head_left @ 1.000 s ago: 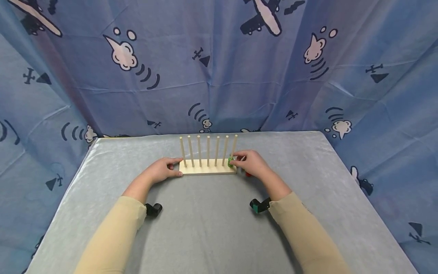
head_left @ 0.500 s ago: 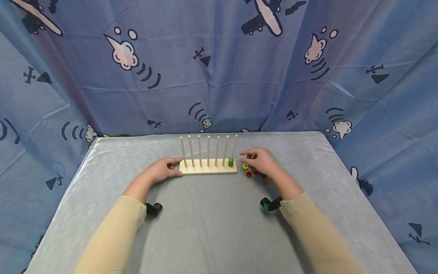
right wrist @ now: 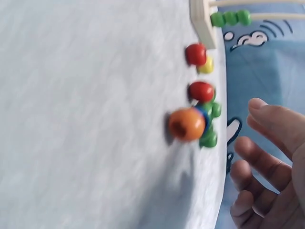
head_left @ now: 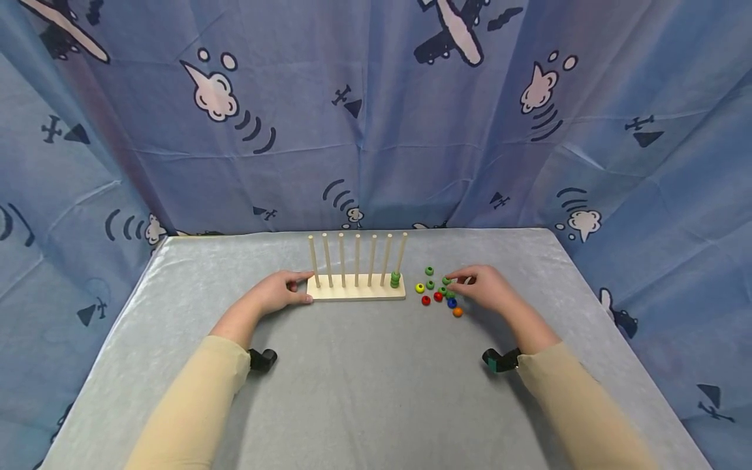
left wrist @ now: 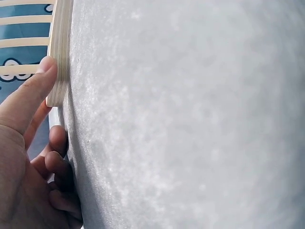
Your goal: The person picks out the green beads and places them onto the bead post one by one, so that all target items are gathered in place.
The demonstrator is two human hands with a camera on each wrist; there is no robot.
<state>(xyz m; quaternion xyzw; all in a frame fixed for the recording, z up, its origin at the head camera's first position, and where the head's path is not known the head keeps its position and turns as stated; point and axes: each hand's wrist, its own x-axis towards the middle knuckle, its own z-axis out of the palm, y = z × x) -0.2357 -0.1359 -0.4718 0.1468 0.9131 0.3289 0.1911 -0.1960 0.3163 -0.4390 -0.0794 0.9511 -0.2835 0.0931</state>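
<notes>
Grey-clothed table [head_left: 352,385], its near edge cut off in my head view; both beige sleeves [head_left: 190,398] also run out of frame below. The wooden pegboard [head_left: 356,296] lies between the hands, its left corner partly hidden by fingers. There the left hand [head_left: 276,292] pinches the board, thumb in front, index finger behind. The right hand [head_left: 486,287], fingers loosely parted and gripping nothing, hovers beside the loose green beads [head_left: 430,271]. At the right wrist I count three green beads [right wrist: 231,18] on the end peg [right wrist: 276,16]; the orange bead [right wrist: 190,119] largely hides the blue bead [head_left: 452,303].
</notes>
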